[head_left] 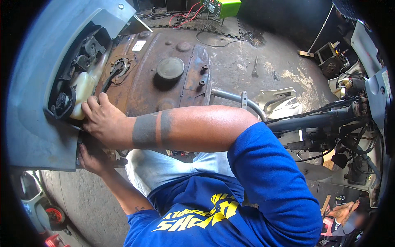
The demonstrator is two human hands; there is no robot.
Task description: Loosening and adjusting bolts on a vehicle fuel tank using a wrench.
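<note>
Our right hand (103, 123) bends its fingers at the lower end of the cream reservoir (84, 87), while our left hand (94, 159) sits just below, loosely curled near the edge of the blue-grey panel (29, 119); we cannot tell whether either grips anything. Stacked this way, they probably let us reach one tight spot from two sides. The reservoir nests inside the panel's curved opening, its cloudy plastic smooth and rounded beside the rust-mottled metal tank (142, 76) with its dull round cap (170, 68).
</note>
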